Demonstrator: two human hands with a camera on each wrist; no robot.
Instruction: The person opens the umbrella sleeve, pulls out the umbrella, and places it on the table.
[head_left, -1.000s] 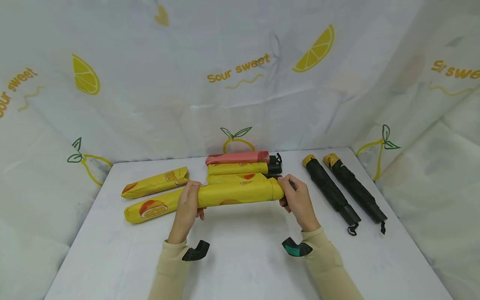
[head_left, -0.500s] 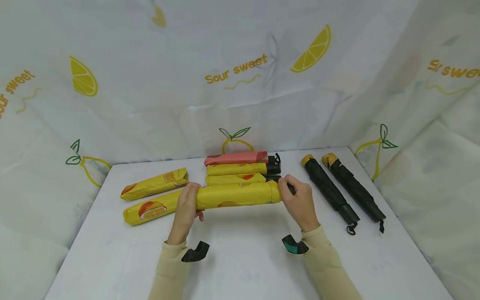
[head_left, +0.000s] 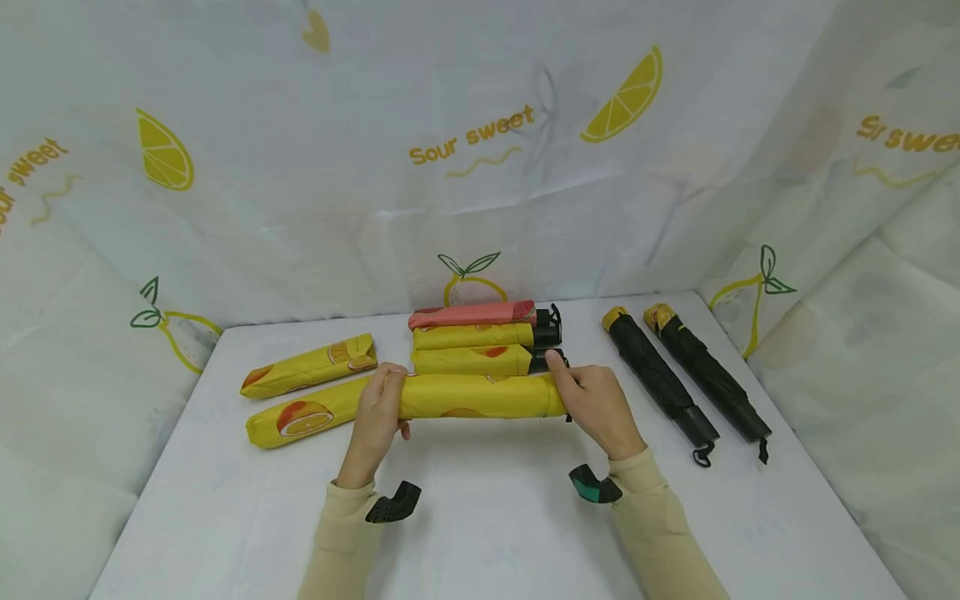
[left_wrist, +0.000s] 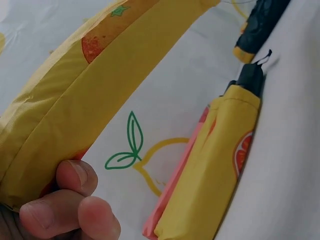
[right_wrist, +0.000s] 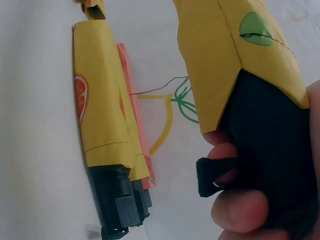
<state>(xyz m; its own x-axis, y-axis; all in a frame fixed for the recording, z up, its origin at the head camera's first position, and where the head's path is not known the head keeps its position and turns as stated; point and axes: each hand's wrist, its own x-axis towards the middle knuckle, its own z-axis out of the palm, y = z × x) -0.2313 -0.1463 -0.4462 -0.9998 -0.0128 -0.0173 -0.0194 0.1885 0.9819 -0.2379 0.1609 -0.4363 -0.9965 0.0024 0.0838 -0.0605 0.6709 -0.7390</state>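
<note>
My left hand (head_left: 378, 417) grips one end of a folding umbrella (head_left: 480, 397) in a yellow fruit-print sleeve, held level above the table. At the other end my right hand (head_left: 596, 404) has its fingers curled round the black handle (right_wrist: 270, 155), which sticks out of the sleeve's mouth. A small black strap end (right_wrist: 207, 177) shows by those fingers. The right thumb lies along the top of that end in the head view. Beyond the left hand lies a yellow sleeve (head_left: 300, 417), partly hidden by the hand. Another flat yellow sleeve (head_left: 307, 367) lies behind it.
At the back middle, a pink-sleeved umbrella (head_left: 472, 314) and two yellow-sleeved umbrellas (head_left: 472, 360) lie in a row, handles to the right. Two bare black umbrellas (head_left: 660, 375) lie slanted on the right. White fruit-print cloth (head_left: 322, 225) hangs behind and at both sides.
My right hand has shifted from the sleeve's rim to a hold with the thumb stretched over the end. The sleeve's right end has come down slightly. My left hand has barely moved.
</note>
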